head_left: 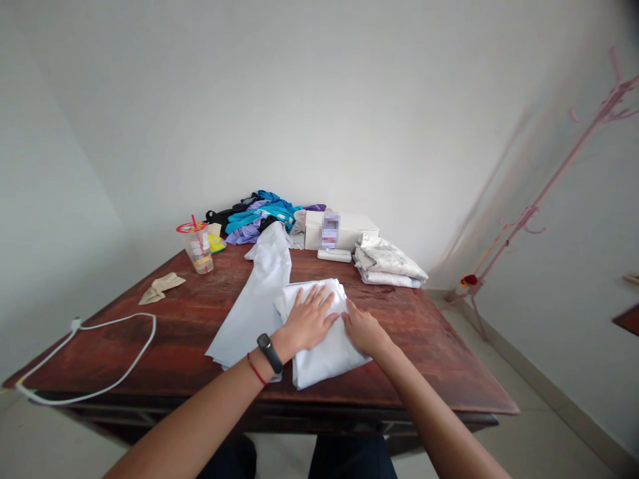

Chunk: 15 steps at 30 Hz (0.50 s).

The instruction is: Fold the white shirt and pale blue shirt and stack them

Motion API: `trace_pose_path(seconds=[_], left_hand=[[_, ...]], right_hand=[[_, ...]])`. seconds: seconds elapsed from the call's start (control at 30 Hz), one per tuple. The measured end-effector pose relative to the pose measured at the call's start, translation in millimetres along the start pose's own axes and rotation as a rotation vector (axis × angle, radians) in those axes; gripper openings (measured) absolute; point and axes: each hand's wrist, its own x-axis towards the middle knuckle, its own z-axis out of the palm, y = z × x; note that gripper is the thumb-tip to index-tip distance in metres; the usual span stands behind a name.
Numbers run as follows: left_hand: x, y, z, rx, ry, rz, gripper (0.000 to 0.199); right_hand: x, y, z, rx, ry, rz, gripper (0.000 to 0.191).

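A folded white garment (327,364) lies near the front of the wooden table. My left hand (309,318) rests flat on top of it, fingers spread. At its right edge, my right hand (363,326) has its fingers curled in, with thumb and forefinger at the fabric; the other fingertips are hidden. Just left of the folded bundle, a long piece of white cloth (257,293) stretches back toward a clothes pile. Whether it joins the bundle under my left wrist I cannot tell.
Behind are a heap of blue, purple and black clothes (264,216), a white box (357,229) and a folded patterned cloth stack (389,261). A plastic cup with straw (200,249), beige cloth (162,287) and white cable (144,352) lie left. A pink coat stand (529,213) stands right.
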Motion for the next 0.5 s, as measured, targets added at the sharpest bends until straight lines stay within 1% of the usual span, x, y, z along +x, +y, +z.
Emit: trace_pose_path(seconds=[0.07,0.13,0.17,0.23,0.3,0.33,0.37,0.43,0.5], left_hand=[[6,-15,11.9,0.036,-0.032,-0.074,0.057],[6,-24,20.3,0.070,-0.036,-0.139,0.061],[5,-25,23.2,0.080,-0.030,-0.162,0.063],[4,-25,25.6,0.093,-0.025,-0.180,0.064],[5,-21,23.3,0.112,-0.033,-0.182,0.064],[7,-20,20.2,0.129,-0.035,-0.176,0.064],[11,-19,16.1,0.152,-0.028,-0.164,0.062],[20,-21,5.4,0.192,0.006,-0.143,0.061],[30,-27,-6.1,0.191,0.006,-0.172,0.058]], right_hand=[[3,2,-1,-0.013,0.001,0.016,0.054],[1,0,-3,-0.038,0.015,0.049,0.054],[-1,-2,-5,-0.056,0.037,0.061,0.054],[-8,-7,-8,-0.090,0.133,0.044,0.055],[-15,-11,-10,-0.109,0.252,-0.068,0.055],[-18,-12,-10,-0.112,0.290,-0.153,0.056],[-20,-12,-8,-0.113,0.301,-0.243,0.056],[-21,-10,-1,-0.100,0.256,-0.382,0.058],[-18,-5,8,-0.072,0.186,-0.427,0.060]])
